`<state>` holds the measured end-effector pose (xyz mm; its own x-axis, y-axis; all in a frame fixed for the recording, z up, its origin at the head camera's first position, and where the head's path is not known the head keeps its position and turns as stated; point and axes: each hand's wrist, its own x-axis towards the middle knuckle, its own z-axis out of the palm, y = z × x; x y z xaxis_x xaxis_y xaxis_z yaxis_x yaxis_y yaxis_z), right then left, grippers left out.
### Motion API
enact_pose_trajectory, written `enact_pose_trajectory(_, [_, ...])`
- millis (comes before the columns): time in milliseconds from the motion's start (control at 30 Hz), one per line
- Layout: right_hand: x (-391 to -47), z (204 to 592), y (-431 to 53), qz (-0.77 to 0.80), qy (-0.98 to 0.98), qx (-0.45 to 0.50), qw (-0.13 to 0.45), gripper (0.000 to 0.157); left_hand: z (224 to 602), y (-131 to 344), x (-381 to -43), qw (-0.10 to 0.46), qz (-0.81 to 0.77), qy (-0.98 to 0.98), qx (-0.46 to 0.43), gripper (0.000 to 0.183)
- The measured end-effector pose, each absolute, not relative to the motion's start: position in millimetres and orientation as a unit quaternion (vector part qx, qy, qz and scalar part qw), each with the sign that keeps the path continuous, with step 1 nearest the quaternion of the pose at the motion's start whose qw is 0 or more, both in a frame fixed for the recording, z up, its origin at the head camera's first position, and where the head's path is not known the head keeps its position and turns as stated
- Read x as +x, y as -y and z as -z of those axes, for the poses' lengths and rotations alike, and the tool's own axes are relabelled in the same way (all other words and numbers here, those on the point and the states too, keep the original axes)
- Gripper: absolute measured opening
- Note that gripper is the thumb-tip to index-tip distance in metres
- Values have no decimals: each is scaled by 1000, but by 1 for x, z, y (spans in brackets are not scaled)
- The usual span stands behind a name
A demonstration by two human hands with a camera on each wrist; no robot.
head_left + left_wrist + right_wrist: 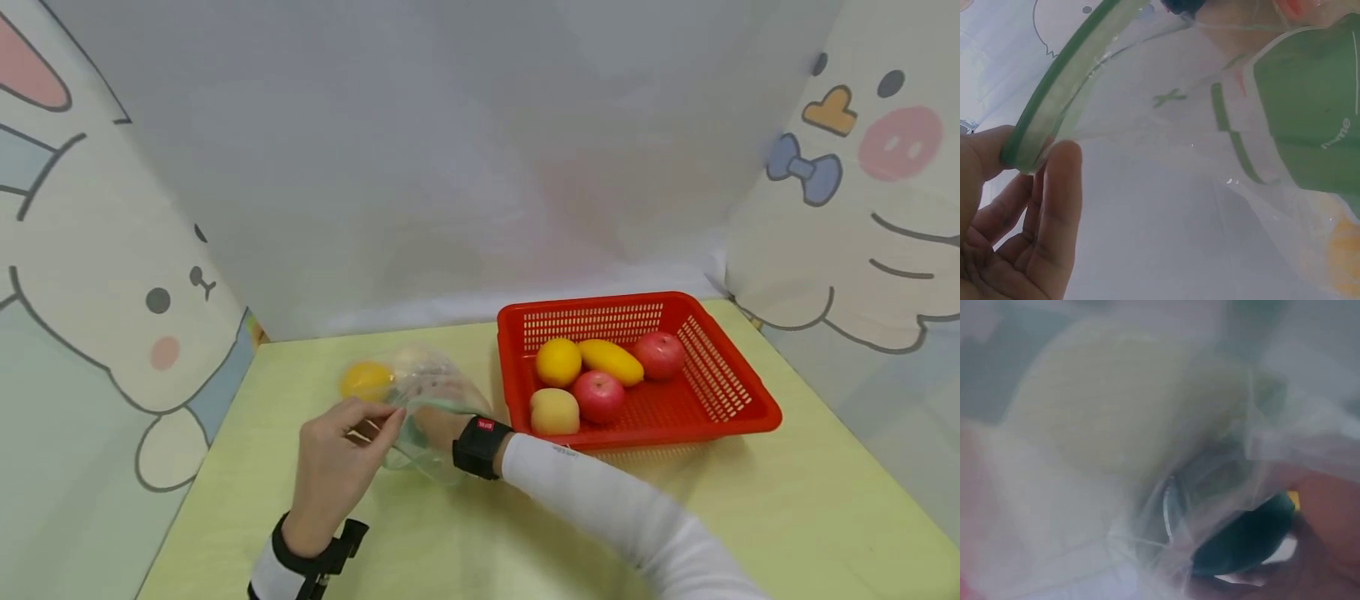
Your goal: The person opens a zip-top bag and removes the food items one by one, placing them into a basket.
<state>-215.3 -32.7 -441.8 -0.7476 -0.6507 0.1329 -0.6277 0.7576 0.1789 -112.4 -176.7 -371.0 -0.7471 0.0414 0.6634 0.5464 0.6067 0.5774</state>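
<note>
A clear zip bag (442, 471) with green edging and green print lies near the middle of the table. My left hand (337, 458) pinches its green zip edge (1041, 106) between thumb and forefinger. Through the bag's mouth reaches my right hand (435, 423), its fingers mostly hidden behind film in the head view. In the right wrist view my right fingers curl round a dark green rounded thing (1244, 544), blurred by the plastic. A yellow-orange round fruit (366, 381) shows through the film at the bag's far left.
To the right stands a red plastic basket (705, 429). It holds an orange (558, 362), a long yellow fruit (611, 360), two red apples (598, 397) and a pale tan fruit (554, 412). Walls with cartoon prints close off the table's back and sides.
</note>
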Motion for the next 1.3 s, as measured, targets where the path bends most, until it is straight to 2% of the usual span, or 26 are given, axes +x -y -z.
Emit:
enact_pose_trajectory(100, [-213,442,32,47,926,371,55,9,372,177,-112,309,411,839,-178,13])
enact_pose_trajectory(267, [-208,442,35,27,917,398,7,16,371,178,-112,318,409,837,-176,9])
enact_pose_trajectory(433, [-197,429,33,66,922,382,-8,15,371,179,-112,321,403,840,-172,10])
enact_pose_trajectory(500, [-189,421,27,95,917,387,0,25,371,179,-112,321,401,841,-171,12])
enact_pose_trajectory(600, [-174,409,16,96,918,385,2,49,371,179,-112,322,400,841,-172,12])
enact_pose_trajectory(667, [-165,400,9,74,922,379,-1,54,371,179,-112,322,398,841,-173,11])
enact_pose_trajectory(900, [-138,379,-22,-53,922,383,-20,51,371,179,-112,320,397,842,-174,10])
enact_pose_trajectory(1133, [-116,346,-69,-166,913,362,-89,53,371,179,-113,326,400,838,-176,13])
enact_pose_trajectory(1300, [-114,327,-108,-216,915,333,-75,55,369,178,-113,323,401,840,-173,13])
